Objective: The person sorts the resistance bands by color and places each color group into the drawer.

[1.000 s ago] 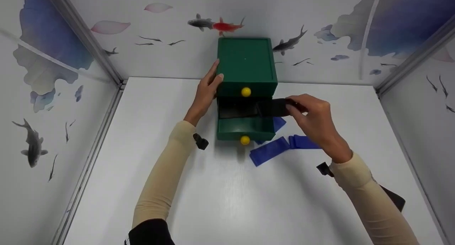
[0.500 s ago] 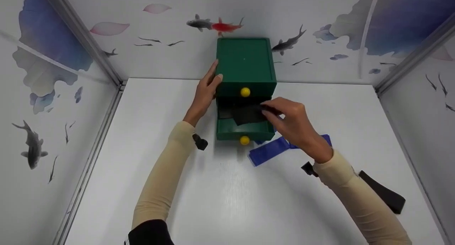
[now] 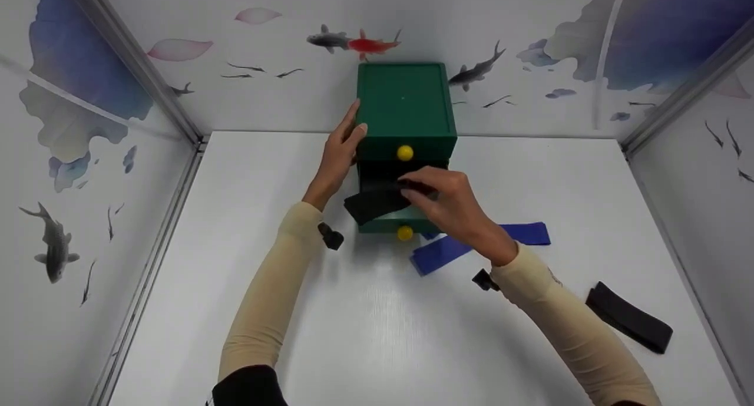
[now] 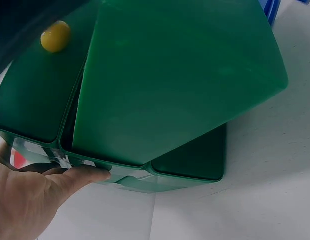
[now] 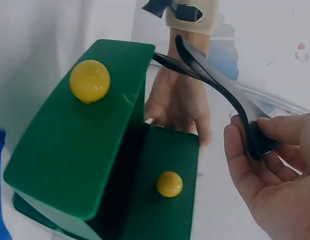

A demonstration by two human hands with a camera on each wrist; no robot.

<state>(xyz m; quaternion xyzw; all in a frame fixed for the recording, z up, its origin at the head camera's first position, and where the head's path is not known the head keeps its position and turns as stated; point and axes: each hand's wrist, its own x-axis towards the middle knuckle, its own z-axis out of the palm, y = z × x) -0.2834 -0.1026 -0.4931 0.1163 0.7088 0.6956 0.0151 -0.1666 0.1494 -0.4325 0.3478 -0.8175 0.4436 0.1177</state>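
A green drawer cabinet (image 3: pixel 406 99) stands against the back wall with its top drawer closed. Below that, a lower drawer (image 3: pixel 380 225) with a yellow knob (image 3: pixel 404 233) is pulled out. My left hand (image 3: pixel 337 158) rests against the cabinet's left side, fingers straight, thumb (image 4: pixel 90 176) pressed on the side wall. Over the pulled-out drawer, my right hand (image 3: pixel 456 205) pinches one end of a folded black band (image 3: pixel 376 204). In the right wrist view the black band (image 5: pixel 222 85) is looped, its layers parted at the free end. Band and hand hide most of the drawer's inside.
Folded blue bands (image 3: pixel 439 256) lie on the white table right of the drawer, partly under my right forearm. Another folded black band (image 3: pixel 629 317) lies farther right. Printed walls enclose the table at the back and both sides.
My right hand has moved left with the black band, from the drawer's right edge to over its middle; the band's free end now passes the drawer's left edge. My left hand stays put.
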